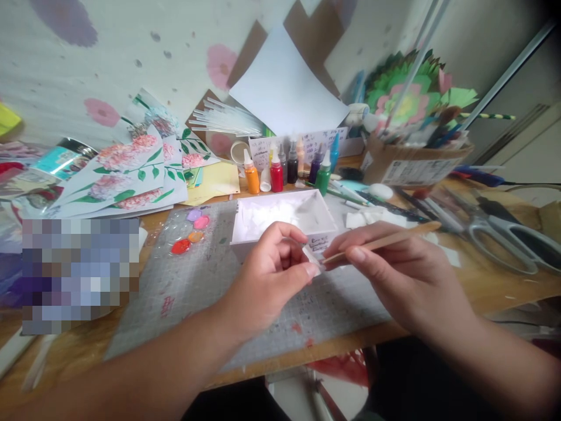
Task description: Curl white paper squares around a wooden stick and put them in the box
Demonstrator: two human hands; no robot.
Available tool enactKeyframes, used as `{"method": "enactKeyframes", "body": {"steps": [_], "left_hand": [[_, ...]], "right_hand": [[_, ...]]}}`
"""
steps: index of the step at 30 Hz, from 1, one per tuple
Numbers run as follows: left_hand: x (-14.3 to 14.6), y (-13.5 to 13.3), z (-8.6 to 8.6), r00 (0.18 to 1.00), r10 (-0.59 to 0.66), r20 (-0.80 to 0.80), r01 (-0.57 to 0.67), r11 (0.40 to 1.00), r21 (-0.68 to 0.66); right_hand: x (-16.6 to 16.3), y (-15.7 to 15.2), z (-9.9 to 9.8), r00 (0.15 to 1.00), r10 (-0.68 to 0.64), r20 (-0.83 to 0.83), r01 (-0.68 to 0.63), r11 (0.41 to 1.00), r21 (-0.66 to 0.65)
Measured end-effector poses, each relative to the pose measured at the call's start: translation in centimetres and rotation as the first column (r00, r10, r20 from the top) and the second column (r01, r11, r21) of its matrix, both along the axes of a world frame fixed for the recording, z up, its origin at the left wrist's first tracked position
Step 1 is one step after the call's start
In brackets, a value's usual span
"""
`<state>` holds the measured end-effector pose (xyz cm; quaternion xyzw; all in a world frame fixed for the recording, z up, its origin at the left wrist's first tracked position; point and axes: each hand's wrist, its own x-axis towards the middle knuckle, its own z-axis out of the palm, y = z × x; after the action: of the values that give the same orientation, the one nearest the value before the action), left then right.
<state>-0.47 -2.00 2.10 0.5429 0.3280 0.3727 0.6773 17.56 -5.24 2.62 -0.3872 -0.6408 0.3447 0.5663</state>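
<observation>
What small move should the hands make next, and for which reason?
Perhaps press the tip of the wooden stick gently against the small white piece: the left hand pinches this piece, and the right hand holds the stick with its tip close beside it. Whether they touch is unclear.

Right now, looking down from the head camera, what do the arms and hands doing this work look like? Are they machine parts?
No, they're human. The left hand and right hand are ungloved, with no rings visible. The left forearm and right forearm show no sleeves, watch, bracelet or cables.
</observation>
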Motion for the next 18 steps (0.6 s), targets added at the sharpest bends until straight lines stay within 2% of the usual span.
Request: {"method": "enactKeyframes", "body": {"steps": [3, 8, 14, 18], "left_hand": [[0.0, 0.0, 0.1, 0.999, 0.028, 0.026, -0.028, 1.0, -0.001], [0.0, 0.1, -0.1, 0.999, 0.03, 0.019, -0.029, 0.999, -0.022], [0.2, 0.3, -0.1, 0.997, 0.07, -0.038, -0.069, 0.997, 0.035], [0.3, 0.3, 0.0, 0.992, 0.102, -0.077, -0.099, 0.994, 0.042]], "right_hand": [[0.0, -0.1, 0.5, 0.992, -0.03, 0.123, 0.024, 0.999, 0.047], [-0.1, -0.5, 1.1, 0.938, -0.069, 0.341, -0.006, 0.977, 0.214], [0.1, -0.2, 0.8, 0.933, -0.143, 0.33, 0.071, 0.973, 0.22], [0.6, 0.5, 0.7, 0.925, -0.233, 0.3, 0.17, 0.96, 0.221]]}}
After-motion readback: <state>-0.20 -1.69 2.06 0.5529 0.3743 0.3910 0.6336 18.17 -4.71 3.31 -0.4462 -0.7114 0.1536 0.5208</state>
